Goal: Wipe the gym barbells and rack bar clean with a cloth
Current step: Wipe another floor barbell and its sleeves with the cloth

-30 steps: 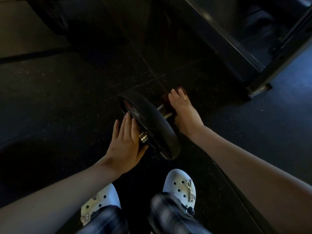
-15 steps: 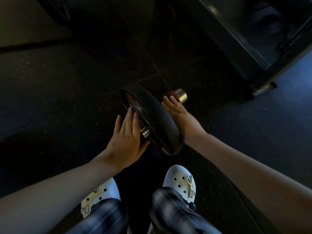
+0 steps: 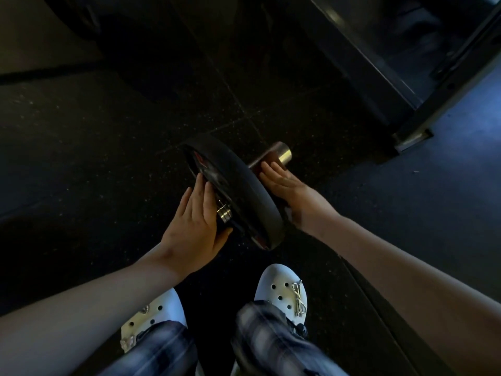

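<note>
A barbell end lies on the dark rubber floor with a black weight plate (image 3: 244, 191) on it. Its metal sleeve end (image 3: 283, 153) sticks out to the right, and a short piece of the bar (image 3: 224, 211) shows on the plate's left. My left hand (image 3: 195, 223) rests flat on the plate's left face with straight fingers. On the other side, my right hand (image 3: 290, 188) lies with straight fingers along the sleeve beside the plate's right face. A dark reddish patch (image 3: 267, 160) sits on the sleeve at its fingertips; I cannot tell whether it is the cloth.
A black rack frame (image 3: 379, 63) runs across the upper right, with its metal foot (image 3: 412, 137) on the floor right of the sleeve. My two white clogs (image 3: 154, 318) (image 3: 284, 289) stand just below the plate. Another dark plate (image 3: 81, 12) sits at the upper left.
My right hand has slid back along the sleeve from its tip toward the plate, uncovering the shiny metal end. My left hand stays on the plate.
</note>
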